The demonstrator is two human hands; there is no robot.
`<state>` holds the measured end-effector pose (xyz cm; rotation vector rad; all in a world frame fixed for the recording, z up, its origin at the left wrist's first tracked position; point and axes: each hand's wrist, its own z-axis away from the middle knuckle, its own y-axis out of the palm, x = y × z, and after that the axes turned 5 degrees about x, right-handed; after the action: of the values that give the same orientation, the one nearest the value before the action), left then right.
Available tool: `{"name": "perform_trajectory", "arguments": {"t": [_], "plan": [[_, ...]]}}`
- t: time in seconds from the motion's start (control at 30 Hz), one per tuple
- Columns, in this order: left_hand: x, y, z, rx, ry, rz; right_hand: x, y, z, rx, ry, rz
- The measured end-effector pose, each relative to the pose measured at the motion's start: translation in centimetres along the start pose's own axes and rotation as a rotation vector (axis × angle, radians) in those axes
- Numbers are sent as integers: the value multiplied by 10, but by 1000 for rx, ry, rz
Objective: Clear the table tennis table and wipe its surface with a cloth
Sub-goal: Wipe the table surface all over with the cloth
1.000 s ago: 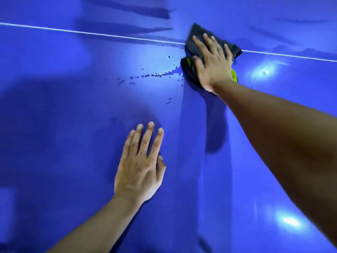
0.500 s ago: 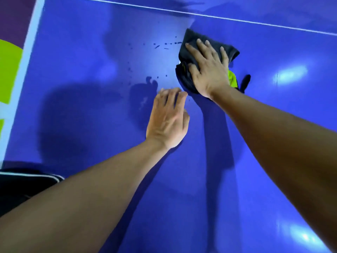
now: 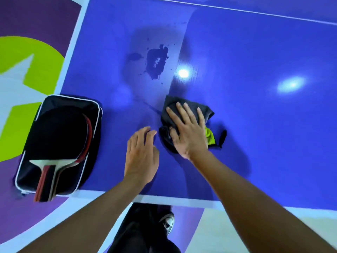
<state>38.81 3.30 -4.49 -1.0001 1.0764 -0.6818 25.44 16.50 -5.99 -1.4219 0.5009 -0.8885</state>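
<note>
Wiping the blue worktop (image 3: 255,125) with a dark cloth (image 3: 189,106).

My right hand (image 3: 189,136) lay flat and open on the cloth at centre frame, fingers spread; my left hand (image 3: 141,157) hovered just beside it, loosely open, holding nothing. A dark wet patch (image 3: 156,62) sat above them, and a paddle case (image 3: 60,143) with bats (image 3: 56,139) rested at the left edge.

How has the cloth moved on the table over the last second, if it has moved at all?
Yes. The cloth under the right hand has been drawn back from the white centre line toward the table's near edge.
</note>
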Motion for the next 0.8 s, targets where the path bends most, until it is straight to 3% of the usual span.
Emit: {"name": "perform_trajectory", "arguments": {"t": [0.2,0.37,0.6,0.8], "plan": [[16,-7,99,59,-112,-61,58,29,124,0,-34,-38],[29,-21,118,244,-24,-82,81,34,162,-5,-14,-30],[30,-34,80,130,-58,5,85,36,114,-58,-14,-43],[46,-42,9,86,-38,-42,71,29,14,-89,22,-17]]}}
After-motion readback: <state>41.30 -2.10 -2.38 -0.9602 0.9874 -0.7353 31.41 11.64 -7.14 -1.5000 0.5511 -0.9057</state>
